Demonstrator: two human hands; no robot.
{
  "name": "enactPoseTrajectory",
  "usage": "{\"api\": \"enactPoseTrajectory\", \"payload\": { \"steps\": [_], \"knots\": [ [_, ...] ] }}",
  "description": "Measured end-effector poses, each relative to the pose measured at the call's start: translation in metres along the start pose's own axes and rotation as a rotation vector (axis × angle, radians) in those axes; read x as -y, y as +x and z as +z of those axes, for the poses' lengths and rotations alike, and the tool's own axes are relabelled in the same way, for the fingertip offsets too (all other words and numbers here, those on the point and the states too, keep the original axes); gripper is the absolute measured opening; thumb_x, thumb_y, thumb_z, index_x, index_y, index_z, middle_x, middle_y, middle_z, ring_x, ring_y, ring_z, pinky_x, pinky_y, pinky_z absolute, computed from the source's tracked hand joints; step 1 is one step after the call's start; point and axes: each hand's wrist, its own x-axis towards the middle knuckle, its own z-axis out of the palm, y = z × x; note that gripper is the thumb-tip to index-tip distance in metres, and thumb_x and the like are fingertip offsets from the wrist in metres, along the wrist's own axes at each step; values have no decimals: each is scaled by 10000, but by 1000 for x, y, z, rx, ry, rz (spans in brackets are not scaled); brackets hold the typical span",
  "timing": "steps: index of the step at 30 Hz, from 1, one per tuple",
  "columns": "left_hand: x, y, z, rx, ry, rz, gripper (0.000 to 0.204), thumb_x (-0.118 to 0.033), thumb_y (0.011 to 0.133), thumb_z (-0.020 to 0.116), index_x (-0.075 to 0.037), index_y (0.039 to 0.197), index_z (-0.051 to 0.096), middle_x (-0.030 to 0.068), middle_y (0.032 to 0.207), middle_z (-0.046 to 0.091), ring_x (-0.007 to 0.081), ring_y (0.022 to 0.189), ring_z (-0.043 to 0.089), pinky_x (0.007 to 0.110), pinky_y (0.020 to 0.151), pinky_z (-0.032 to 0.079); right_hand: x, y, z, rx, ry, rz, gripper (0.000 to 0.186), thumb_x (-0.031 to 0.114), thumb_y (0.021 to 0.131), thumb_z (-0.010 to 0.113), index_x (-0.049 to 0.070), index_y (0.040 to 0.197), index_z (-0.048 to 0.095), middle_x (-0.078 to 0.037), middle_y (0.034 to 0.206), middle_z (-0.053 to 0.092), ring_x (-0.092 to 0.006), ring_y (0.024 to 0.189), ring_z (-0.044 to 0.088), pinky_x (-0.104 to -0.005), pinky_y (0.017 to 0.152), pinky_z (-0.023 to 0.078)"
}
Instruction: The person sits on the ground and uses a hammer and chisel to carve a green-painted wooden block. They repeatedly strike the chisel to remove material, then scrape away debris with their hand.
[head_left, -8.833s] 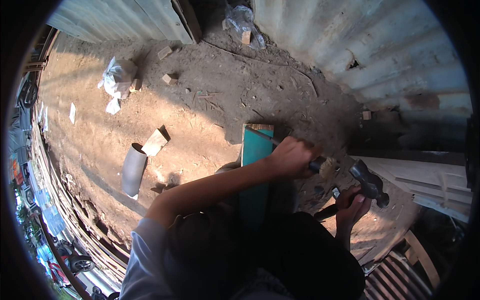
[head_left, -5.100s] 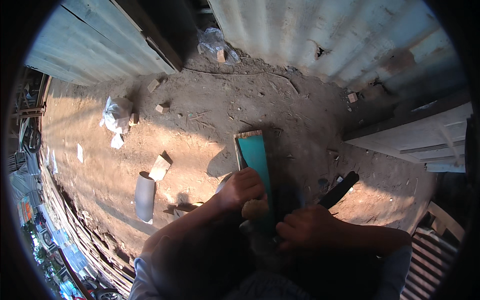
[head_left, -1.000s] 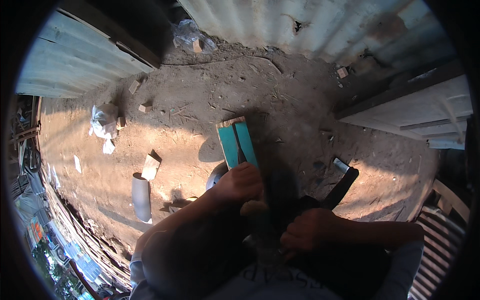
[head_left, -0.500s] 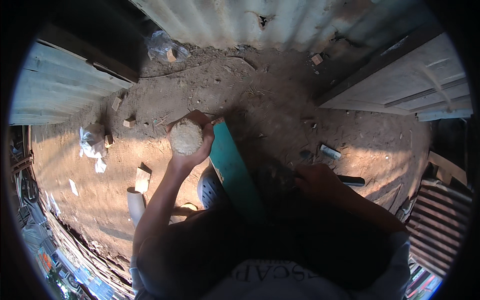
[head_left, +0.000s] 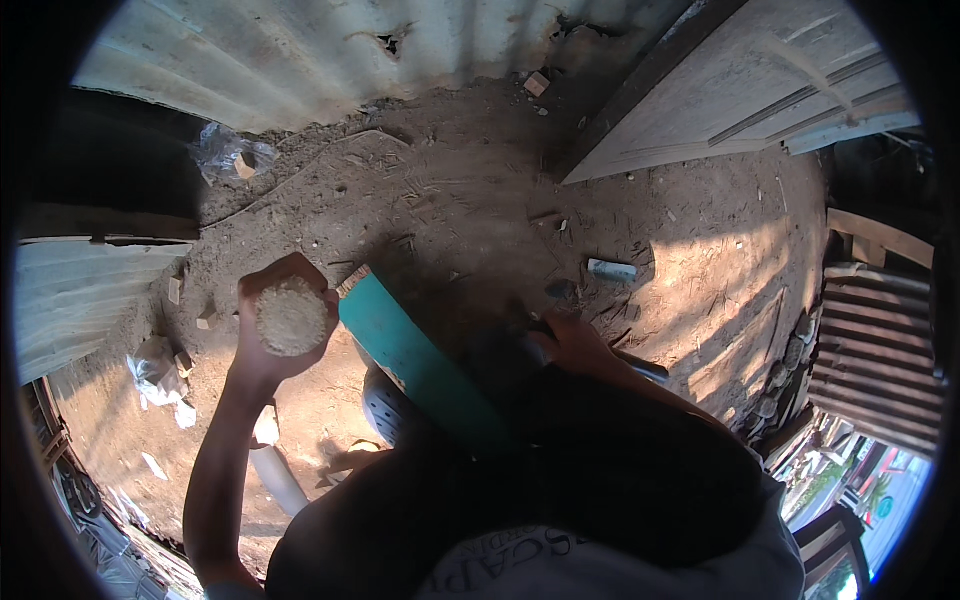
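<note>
My left hand is wrapped around a thick round piece seen end-on, its top pale and rough; its length is hidden. Beside that hand lies the far end of a green-painted board, with bare wood at its tip. The board slants back to my lap, where dark clothing and shadow hide it. To the right of it, my right hand is closed on a dark-handled tool. The tool's head is blurred in shade near the board, so its kind does not show.
A holed clog is under the board. On the dirt lie a grey tube, a plastic bag, wood blocks and a pale cylinder. Corrugated sheets and a panel border the ground.
The view has turned, so the ground and walls appear shifted and tilted. In the picture, my left hand with the round piece and the board's tip sit farther left and lower. Both grips stay closed.
</note>
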Motion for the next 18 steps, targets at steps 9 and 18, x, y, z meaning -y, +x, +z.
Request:
{"api": "enactPoseTrajectory", "payload": {
  "steps": [9,18],
  "knots": [
    [-47,3,95,461,-181,488,118,-128,767,710,-98,780,597,48,797,548,241,900,575,429,928,441,-20,-5,38,-255,1,-56,289,220,873,644,11,1063,584,-205,947,635,-410,905,622,-457,749,507],
    [-7,-45,150,590,31,628,249,-123,786,637,-103,1030,595,147,1104,540,287,1170,509,577,1158,185,-106,7,-27,-538,-340,-24,333,60,859,600,28,1187,554,-225,1156,534,-408,1072,507,-510,924,430]
  ]
}}
